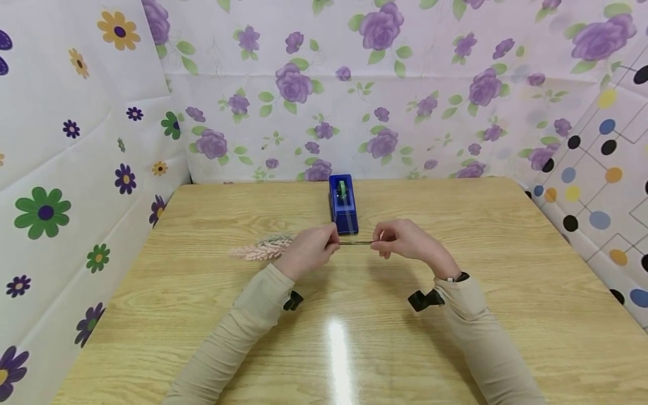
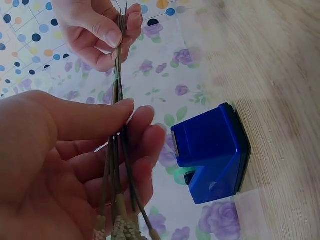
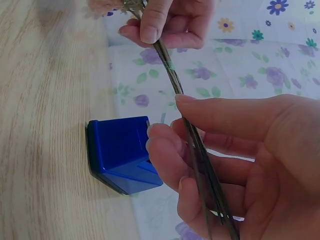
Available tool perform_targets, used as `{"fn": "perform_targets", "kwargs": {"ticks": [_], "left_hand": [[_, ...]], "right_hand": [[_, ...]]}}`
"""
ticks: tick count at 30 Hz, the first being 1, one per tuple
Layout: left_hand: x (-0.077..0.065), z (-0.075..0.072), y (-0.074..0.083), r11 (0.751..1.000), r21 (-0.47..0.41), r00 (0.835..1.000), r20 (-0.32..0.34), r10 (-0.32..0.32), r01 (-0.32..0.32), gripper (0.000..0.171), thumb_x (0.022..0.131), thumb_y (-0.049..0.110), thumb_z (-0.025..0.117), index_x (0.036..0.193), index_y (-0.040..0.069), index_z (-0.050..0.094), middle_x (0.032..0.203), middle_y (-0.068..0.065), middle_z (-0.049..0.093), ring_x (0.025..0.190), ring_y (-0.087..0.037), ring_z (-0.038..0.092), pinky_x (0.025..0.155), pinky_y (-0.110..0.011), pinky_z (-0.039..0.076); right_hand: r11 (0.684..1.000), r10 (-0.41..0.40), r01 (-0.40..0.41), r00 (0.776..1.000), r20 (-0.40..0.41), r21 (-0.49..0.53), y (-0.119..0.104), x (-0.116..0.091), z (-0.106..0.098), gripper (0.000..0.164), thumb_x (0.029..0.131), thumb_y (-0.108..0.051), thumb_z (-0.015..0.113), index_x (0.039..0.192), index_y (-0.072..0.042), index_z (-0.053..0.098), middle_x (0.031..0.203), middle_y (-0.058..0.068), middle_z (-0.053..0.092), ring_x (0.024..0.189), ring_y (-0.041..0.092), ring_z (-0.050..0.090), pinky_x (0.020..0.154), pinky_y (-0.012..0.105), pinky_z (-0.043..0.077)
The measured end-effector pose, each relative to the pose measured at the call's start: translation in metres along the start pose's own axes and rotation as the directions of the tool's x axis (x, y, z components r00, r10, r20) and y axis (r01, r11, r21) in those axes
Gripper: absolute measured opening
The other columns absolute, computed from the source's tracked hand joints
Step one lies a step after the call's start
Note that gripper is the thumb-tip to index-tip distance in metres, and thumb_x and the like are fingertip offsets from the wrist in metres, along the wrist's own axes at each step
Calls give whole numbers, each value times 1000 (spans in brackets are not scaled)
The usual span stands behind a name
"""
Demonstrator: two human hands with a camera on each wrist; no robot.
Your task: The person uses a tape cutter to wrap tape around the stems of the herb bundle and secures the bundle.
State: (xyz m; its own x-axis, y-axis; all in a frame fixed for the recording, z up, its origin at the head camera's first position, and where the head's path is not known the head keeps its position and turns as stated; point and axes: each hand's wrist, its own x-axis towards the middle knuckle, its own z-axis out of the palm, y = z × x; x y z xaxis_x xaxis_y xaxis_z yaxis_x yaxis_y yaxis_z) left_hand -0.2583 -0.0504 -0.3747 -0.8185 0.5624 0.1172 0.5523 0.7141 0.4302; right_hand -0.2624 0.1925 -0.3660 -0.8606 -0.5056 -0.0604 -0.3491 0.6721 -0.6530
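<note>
Between thumb and fingers, my left hand [image 1: 310,247] pinches a bunch of dried flowers just below its heads. The pale pink and grey-green flower heads [image 1: 262,247] point left, past that hand. My right hand [image 1: 407,241] pinches the thin stems [image 1: 355,243] toward their other end, so they lie level between both hands. In the left wrist view, a shiny greenish band [image 2: 116,78] shows around the stems between the hands. Just beyond the stems stands a blue tape dispenser [image 1: 346,222] with a green-cored roll [image 1: 342,189]; neither hand touches it.
The wooden table [image 1: 283,349] reaches back to a flower-printed cloth [image 1: 324,135]. More patterned cloth hangs at the left and right sides. A small black wrist camera [image 1: 426,300] hangs under the right sleeve, another [image 1: 293,301] under the left.
</note>
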Motion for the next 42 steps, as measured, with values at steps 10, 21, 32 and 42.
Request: {"fn": "perform_targets", "kwargs": {"ticks": [10,21,32,42], "left_hand": [[1,2,-1,997,-65,999,-30,-41,39,18,98,19,58,100,7,72,92,-6,72,72,-12,62,67,-28,50],[-1,3,0,999,-19,995,-92,-49,47,9,95,18,63,91,10,66,81,-3,69,60,-9,53,58,-24,43],[0,6,-2,998,-58,984,-177,-5,-5,6,91,12,67,88,7,68,84,-5,70,68,-12,61,62,-25,49],[0,6,4,998,-54,982,-184,-38,28,16,95,13,62,96,2,74,92,-10,72,81,-23,67,75,-36,54]], "right_hand": [[1000,6,-6,1000,10,3,3,4,4,8,94,-16,63,94,-10,58,72,17,68,65,33,63,62,31,48],[999,-30,30,1000,5,-38,5,7,4,28,103,-21,49,93,-9,72,69,10,58,57,12,43,57,26,38],[999,2,-5,998,-65,-40,3,7,4,16,96,-20,61,94,-8,71,80,13,68,67,16,59,63,29,48],[999,25,-28,997,-66,-38,2,7,5,18,95,-19,62,97,-3,70,75,6,68,66,13,62,65,28,50]]}}
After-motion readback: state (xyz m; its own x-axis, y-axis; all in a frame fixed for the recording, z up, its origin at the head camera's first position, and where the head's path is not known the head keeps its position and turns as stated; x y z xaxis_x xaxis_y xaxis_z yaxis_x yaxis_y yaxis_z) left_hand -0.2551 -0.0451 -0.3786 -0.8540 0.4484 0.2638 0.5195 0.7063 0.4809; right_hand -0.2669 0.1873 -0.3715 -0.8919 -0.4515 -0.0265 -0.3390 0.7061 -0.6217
